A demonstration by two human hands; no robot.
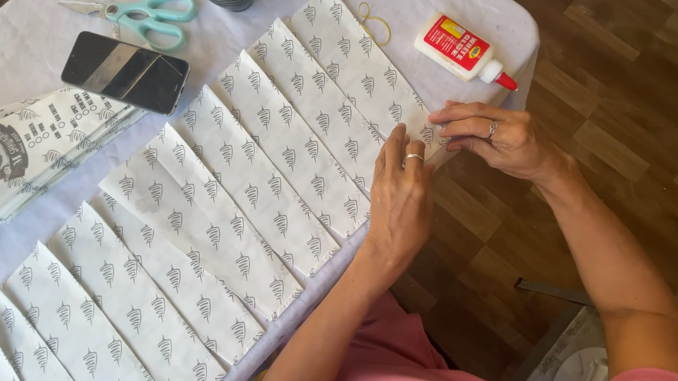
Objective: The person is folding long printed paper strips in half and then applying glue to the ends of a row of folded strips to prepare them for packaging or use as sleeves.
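In the head view, the left hand lies flat, fingers together, on the last white printed paper sheet of an overlapping row along the near edge of the white-covered table, near its right corner. The right hand pinches that sheet's lower corner just beside it. A white glue bottle with a red cap lies near the right edge; mint-handled scissors and a black phone lie toward the far edge.

Paper strips: matt white, thin, printed grey pattern, smooth. Stack of printed paper sheets: matt. Counter: white cloth cover, soft, slightly creased. Phone: glossy black glass, reflective. Scissors: smooth turquoise plastic handles, shiny metal blades. Glue bottle: smooth white plastic, red cap. Floor: brown wood-look planks, low sheen.
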